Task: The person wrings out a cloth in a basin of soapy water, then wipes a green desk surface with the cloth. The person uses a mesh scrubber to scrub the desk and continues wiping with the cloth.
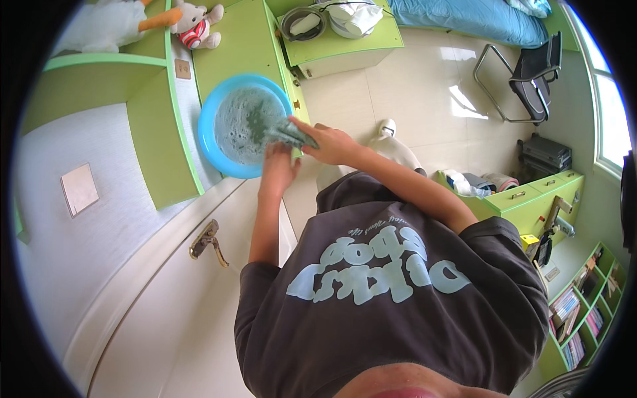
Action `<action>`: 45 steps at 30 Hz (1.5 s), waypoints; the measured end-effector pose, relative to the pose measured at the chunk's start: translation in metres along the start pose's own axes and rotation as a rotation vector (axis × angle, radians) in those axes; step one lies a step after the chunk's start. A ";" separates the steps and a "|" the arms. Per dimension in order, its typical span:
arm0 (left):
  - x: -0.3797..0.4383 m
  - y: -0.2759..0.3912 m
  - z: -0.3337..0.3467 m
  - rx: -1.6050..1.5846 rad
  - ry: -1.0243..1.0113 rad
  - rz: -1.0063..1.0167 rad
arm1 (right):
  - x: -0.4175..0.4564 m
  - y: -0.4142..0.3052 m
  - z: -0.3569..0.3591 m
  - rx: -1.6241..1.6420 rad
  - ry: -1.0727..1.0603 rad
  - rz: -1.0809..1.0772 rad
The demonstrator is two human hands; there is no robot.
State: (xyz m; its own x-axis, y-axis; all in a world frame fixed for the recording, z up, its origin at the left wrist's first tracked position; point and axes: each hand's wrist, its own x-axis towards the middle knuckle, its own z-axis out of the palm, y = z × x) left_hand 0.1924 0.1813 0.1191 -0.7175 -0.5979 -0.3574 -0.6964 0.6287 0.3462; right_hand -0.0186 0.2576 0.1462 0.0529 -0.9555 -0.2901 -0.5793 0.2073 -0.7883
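Note:
A wet grey-green cloth hangs over the near right rim of a light blue plastic basin. My right hand is closed around the cloth's right end, its index finger stretched along the top. Just below the cloth, my left hand reaches over the basin's rim with bent fingers. Those fingertips meet the cloth's lower edge and are partly hidden, so their grip is unclear; the thumb stands apart. Inside the basin is cloudy, soapy water with foam and bubbles, and part of the cloth reaches over it.
The basin stands on a green cabinet top, beside a wall and green shelf. A teddy bear sits behind it. A white door with a metal handle is at left. A black chair stands far right.

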 end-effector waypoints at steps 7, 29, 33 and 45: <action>0.070 0.102 0.022 0.041 -0.266 0.394 | -0.060 0.071 -0.056 -0.248 0.050 0.149; 0.269 0.698 0.170 -0.948 -1.112 0.212 | -0.445 0.330 -0.245 0.243 1.349 0.844; 0.303 0.745 0.196 -0.869 -1.248 0.189 | -0.492 0.359 -0.301 1.050 1.720 0.465; 0.434 1.050 0.292 -0.627 -1.760 0.202 | -0.650 0.586 -0.442 1.477 1.971 0.382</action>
State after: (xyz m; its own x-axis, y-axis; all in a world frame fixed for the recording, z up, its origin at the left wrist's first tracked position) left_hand -0.8447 0.7270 0.0744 -0.2260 0.8359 -0.5002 -0.8115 0.1225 0.5713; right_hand -0.7523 0.9071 0.1123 -0.8063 0.2856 -0.5179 0.3188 -0.5277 -0.7873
